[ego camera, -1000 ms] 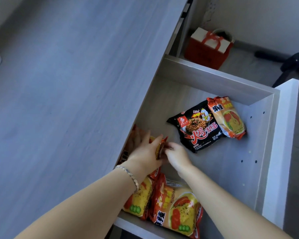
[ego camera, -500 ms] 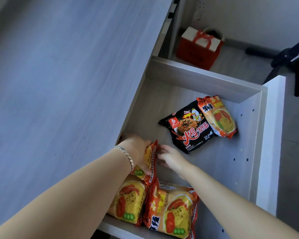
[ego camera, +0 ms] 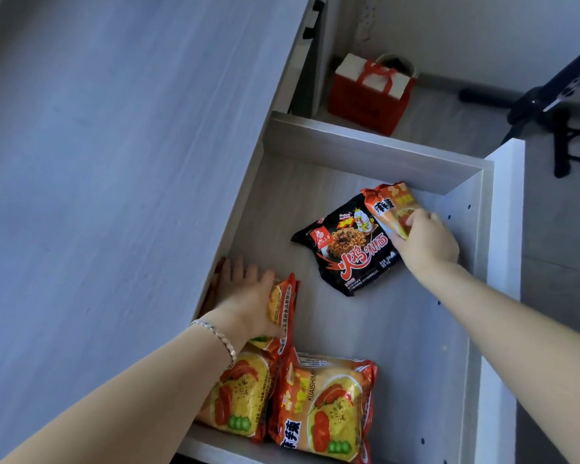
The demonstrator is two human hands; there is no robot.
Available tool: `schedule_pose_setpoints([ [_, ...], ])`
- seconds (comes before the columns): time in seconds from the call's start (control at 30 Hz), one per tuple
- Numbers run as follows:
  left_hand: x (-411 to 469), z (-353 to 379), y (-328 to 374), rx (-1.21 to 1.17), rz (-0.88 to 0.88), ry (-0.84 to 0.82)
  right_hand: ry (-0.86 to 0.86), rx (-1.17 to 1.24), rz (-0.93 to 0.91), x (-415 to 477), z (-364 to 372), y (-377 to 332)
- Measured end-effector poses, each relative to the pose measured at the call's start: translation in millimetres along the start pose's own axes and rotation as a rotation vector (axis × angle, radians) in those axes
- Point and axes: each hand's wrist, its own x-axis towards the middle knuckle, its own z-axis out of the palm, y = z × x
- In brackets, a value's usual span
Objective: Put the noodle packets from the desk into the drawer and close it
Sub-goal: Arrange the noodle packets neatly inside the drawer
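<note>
Right hand (ego camera: 422, 244) clamped on orange crinkly plastic noodle packet (ego camera: 387, 204) atop the black one (ego camera: 350, 244) in the open pale wooden drawer (ego camera: 375, 152); left hand (ego camera: 248, 296) gripping an upright orange packet (ego camera: 283, 308); likely light, slippery, brittle inside, best held by edges.

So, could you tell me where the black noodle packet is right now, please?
In the head view, the black noodle packet lies flat mid-drawer, its right end tucked under the orange packet that the right hand is gripping.
</note>
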Motion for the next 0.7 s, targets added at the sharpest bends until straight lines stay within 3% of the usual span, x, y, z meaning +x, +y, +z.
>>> schedule_pose_setpoints([
  [0.13, -5, -3, 3, -0.386, -0.022, 0.033, 0.231, 0.111, -0.231, -25, -5, 1],
  [0.23, -6, -6, 4, -0.604, -0.074, 0.066, 0.3, 0.236, -0.578, -68, -14, -1],
  [0.33, -11, -6, 1, -0.57, -0.022, 0.049, 0.142, 0.258, -0.914, -109, -14, 5],
  [0.43, -13, -7, 2, -0.333, 0.02, 0.006, -0.056, 0.135, -1.099, -131, 3, 12],
  [0.57, -11, -9, 5, -0.239, 0.003, -0.005, -0.12, 0.009, -1.201, -137, 29, 19],
  [0.7, -7, -9, 5, -0.231, -0.009, -0.008, -0.293, -0.12, -1.07, -139, 36, 9],
])
